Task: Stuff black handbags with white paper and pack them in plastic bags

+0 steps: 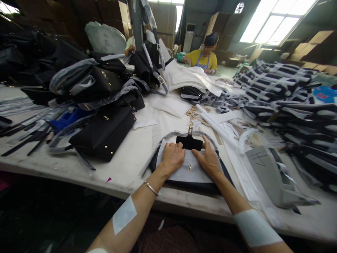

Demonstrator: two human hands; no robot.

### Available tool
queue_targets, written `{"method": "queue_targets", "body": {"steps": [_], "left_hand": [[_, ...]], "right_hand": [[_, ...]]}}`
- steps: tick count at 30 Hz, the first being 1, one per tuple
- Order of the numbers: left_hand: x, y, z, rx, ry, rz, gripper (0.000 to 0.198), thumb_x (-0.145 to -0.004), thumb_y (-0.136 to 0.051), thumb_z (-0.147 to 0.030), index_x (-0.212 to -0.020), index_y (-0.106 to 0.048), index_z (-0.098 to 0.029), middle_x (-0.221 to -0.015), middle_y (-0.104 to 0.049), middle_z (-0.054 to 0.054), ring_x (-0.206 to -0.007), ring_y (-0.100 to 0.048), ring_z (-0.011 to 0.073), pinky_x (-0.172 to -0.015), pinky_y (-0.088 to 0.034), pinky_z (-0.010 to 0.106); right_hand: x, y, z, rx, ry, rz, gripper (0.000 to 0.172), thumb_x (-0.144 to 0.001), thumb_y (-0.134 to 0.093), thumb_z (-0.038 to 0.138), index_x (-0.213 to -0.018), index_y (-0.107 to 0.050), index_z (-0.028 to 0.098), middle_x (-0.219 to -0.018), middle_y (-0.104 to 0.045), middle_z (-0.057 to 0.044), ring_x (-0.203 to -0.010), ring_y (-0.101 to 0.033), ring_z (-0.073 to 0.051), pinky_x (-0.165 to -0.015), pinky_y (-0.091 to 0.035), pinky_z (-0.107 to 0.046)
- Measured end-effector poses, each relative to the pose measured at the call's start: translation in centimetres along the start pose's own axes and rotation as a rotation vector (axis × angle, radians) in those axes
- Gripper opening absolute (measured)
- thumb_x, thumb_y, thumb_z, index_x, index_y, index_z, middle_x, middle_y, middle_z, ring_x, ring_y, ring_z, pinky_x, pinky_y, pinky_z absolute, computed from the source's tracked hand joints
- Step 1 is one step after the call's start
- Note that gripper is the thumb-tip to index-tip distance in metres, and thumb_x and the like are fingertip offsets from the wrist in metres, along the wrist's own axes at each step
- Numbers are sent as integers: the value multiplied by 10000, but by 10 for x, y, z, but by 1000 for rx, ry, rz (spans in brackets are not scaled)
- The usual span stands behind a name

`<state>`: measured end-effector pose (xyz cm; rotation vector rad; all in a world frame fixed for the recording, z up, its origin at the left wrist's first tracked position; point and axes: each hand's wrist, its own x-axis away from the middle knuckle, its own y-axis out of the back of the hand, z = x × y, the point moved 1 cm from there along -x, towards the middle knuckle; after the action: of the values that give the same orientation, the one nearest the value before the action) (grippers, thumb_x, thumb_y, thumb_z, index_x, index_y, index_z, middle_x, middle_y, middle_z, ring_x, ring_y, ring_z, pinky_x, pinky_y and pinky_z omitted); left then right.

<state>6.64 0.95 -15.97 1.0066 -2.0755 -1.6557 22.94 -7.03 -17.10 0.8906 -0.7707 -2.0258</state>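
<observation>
A black handbag (196, 185) lies at the table's front edge, its near face covered by a pale grey sheet (181, 174) with a small metal clasp part showing through. A black flap (189, 143) with a metal buckle (190, 130) stands at the bag's top. My left hand (173, 156) rests on the sheet with curled fingers at the flap's left edge; what they grip, if anything, is hidden. My right hand (208, 158) is at the flap's right end, thumb and index finger apart, with the other fingers out of sight.
Black handbags (105, 130) are heaped at left. A grey tape dispenser (268, 175) stands at right, before stacked wrapped bags (273, 80). White tubes and paper scraps lie beyond my bag. A person in yellow (195, 58) sits across the table (147, 140).
</observation>
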Motion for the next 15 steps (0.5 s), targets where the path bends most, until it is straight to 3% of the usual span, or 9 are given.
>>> {"method": "queue_targets", "body": {"steps": [2,4,7,11,13,15], "left_hand": [[2,0,0,15,7,-5,278,-1011,-381,-287,-1025,-606,-126,-969,-673,143,-999,-595,288,-931,-386,457],[4,1,0,36,17,-9,266,-1003,-401,-291,-1015,-615,-133,-1001,-670,145,-1023,-589,291,-940,-400,455],[7,2,4,76,31,-10,194,-973,-443,-242,-973,-617,-156,-1053,-649,133,-1036,-583,271,-935,-438,421],[7,5,12,178,144,-89,166,-856,-502,-89,-985,-562,-174,-1088,-595,100,-1075,-555,231,-977,-454,376],[7,7,16,277,260,-174,292,-774,-512,-24,-1022,-519,-179,-1113,-561,95,-1098,-536,225,-988,-461,377],[9,9,17,362,269,-224,397,-717,-468,36,-1040,-495,-194,-1123,-554,81,-1121,-526,207,-1014,-456,364]], "right_hand": [[1,5,0,-113,70,16,640,-880,-586,387,-1471,-412,212,-996,-661,-67,-886,-637,-235,-857,-501,-387],[2,8,1,-163,151,51,414,-884,-568,319,-1290,-605,245,-935,-652,-53,-875,-628,-220,-854,-502,-369],[5,8,2,-130,232,27,210,-848,-554,235,-993,-704,256,-1037,-670,-79,-1014,-624,-252,-965,-472,-437],[12,6,6,-112,385,-4,202,-751,-526,121,-865,-644,239,-1227,-671,-87,-1208,-576,-278,-1138,-337,-536],[16,7,9,-128,401,46,258,-752,-490,96,-911,-637,237,-1177,-697,-83,-1197,-592,-263,-1119,-381,-502],[19,9,13,-114,381,108,322,-796,-494,122,-1061,-643,229,-1159,-699,-87,-1163,-609,-254,-1064,-445,-454]]}}
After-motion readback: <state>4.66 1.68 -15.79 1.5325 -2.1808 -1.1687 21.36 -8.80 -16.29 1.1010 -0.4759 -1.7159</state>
